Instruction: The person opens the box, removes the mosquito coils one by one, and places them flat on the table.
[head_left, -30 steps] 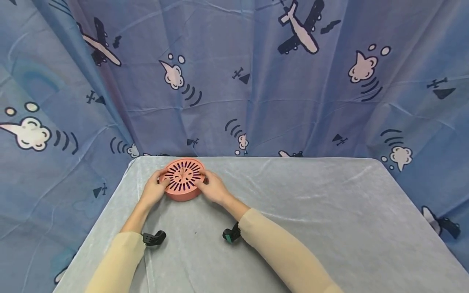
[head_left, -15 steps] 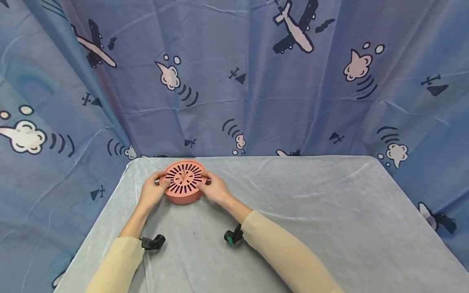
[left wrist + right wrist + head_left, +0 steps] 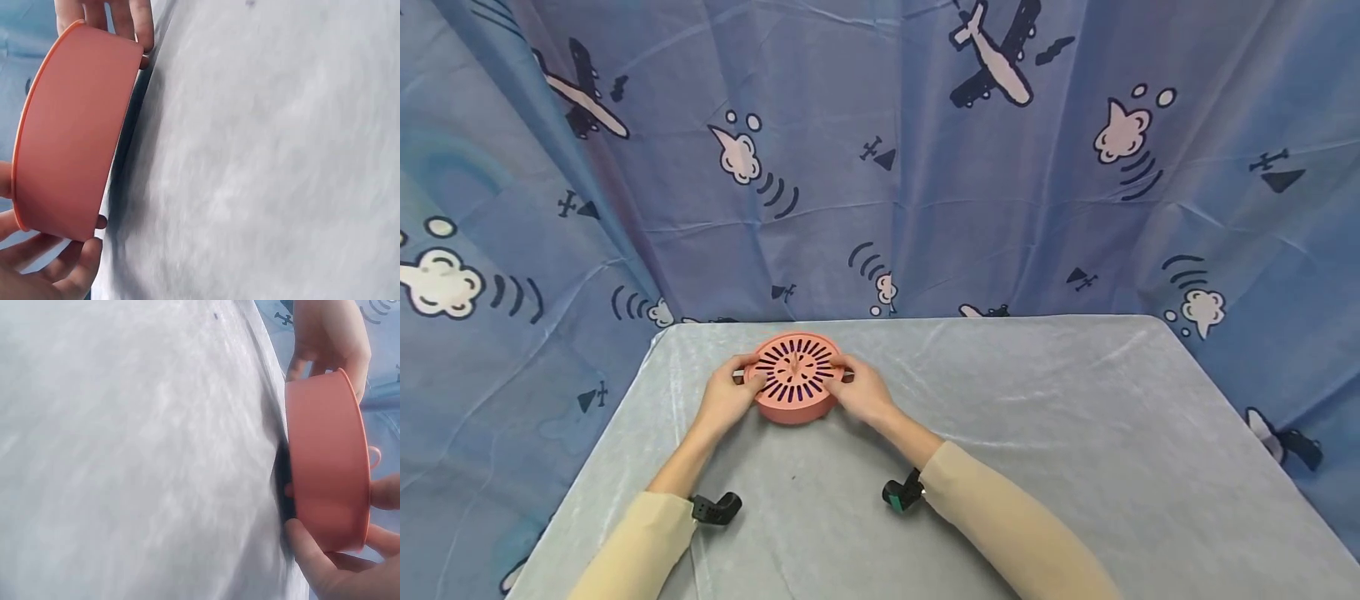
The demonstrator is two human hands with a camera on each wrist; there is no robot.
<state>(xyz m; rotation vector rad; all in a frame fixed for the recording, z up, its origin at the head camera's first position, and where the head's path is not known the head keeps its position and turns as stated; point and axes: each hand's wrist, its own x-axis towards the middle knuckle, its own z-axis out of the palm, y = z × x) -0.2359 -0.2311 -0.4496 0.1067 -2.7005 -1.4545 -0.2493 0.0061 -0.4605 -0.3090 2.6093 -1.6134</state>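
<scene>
A round coral-pink mosquito coil holder (image 3: 795,375), with a slotted lid and a small loop (image 3: 374,456) on top, is held between both hands near the back left of the table. My left hand (image 3: 731,397) grips its left side, thumb on the lid's rim and fingers around the wall. From the right, my right hand (image 3: 865,393) grips it the same way, thumb over the lid edge. In the left wrist view, fingertips (image 3: 87,265) reach the bottom edge, where small feet show. A dark shadow strip lies under the holder's base in both wrist views.
Pale grey cloth covers the table (image 3: 1037,467). A blue curtain (image 3: 850,167) printed with planes and clouds hangs behind the table's back edge and along its left side. Black wrist cameras (image 3: 717,508) sit at both sleeve cuffs.
Both hands have moved the mosquito coil holder to the right and slightly nearer, keeping their grip. The head view has shifted a little to the right.
</scene>
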